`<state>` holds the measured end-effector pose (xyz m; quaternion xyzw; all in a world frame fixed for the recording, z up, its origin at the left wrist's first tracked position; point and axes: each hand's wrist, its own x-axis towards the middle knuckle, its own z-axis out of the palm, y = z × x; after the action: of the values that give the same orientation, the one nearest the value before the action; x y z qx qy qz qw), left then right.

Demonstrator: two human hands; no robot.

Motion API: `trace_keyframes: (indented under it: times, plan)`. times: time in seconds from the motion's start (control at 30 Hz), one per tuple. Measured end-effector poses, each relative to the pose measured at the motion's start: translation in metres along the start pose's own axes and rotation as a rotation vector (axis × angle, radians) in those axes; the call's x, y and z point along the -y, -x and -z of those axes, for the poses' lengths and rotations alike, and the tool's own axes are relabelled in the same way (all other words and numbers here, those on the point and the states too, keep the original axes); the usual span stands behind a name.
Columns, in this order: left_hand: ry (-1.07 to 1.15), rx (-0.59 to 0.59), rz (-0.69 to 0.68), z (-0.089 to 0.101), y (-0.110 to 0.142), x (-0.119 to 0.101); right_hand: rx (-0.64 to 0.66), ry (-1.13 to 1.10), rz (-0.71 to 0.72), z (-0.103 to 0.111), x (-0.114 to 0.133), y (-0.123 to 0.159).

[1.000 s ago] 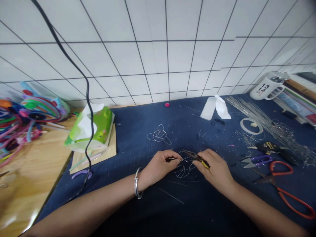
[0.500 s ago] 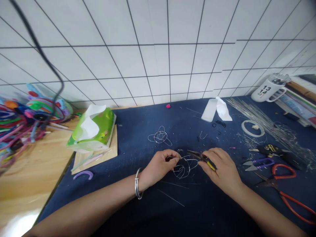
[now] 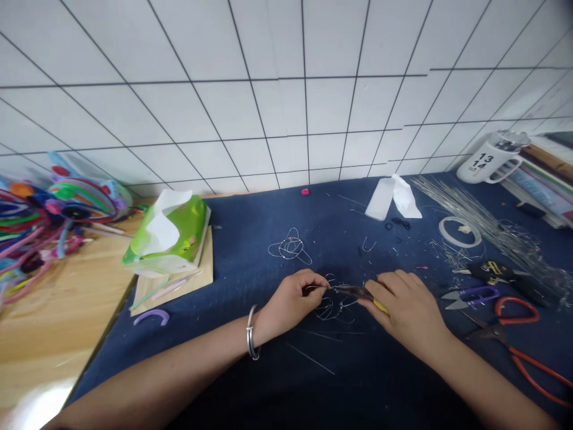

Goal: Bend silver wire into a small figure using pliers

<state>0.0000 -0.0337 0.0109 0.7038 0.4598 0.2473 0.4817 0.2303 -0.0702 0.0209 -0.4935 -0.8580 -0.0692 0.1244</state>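
Note:
Between thumb and forefinger, my left hand [image 3: 298,298] pinches a bent wire piece [image 3: 331,309] made of thin silvery loops. My right hand [image 3: 405,304] is wrapped round a pair of pliers [image 3: 353,291] with yellow grips. The jaws point left and meet the wire close to my left fingertips; whether they clamp it I cannot tell. Behind my left hand a second looped wire piece [image 3: 290,247] with tiny coloured beads lies on the dark blue cloth [image 3: 242,239]. Loose straight wires [image 3: 311,358] lie in front of my hands.
Orange-handled scissors [image 3: 501,334], purple snips [image 3: 472,295] and a bundle of wires [image 3: 474,215] lie at right, with a white mug [image 3: 481,161] behind. At left are a green tissue pack [image 3: 179,233], a purple curved piece [image 3: 152,316] and colourful fuzzy crafts [image 3: 85,200].
The pliers have moved slightly left and their jaws now reach the wire near my left fingertips. The wire loops have tilted a little. My left hand has barely moved.

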Motion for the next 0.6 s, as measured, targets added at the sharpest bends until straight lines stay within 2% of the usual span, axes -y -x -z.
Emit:
trace_keyframes:
  times: [0.27, 0.6]
  plan:
    - [-0.071, -0.015, -0.086, -0.0040, -0.0004, -0.0012, 0.046, 0.135, 0.002, 0.0022, 0.0103, -0.0027]
    - [-0.074, 0.031, -0.090, -0.0037, -0.0006, -0.0029, 0.019, 0.217, 0.079, 0.0047, 0.0116, -0.0030]
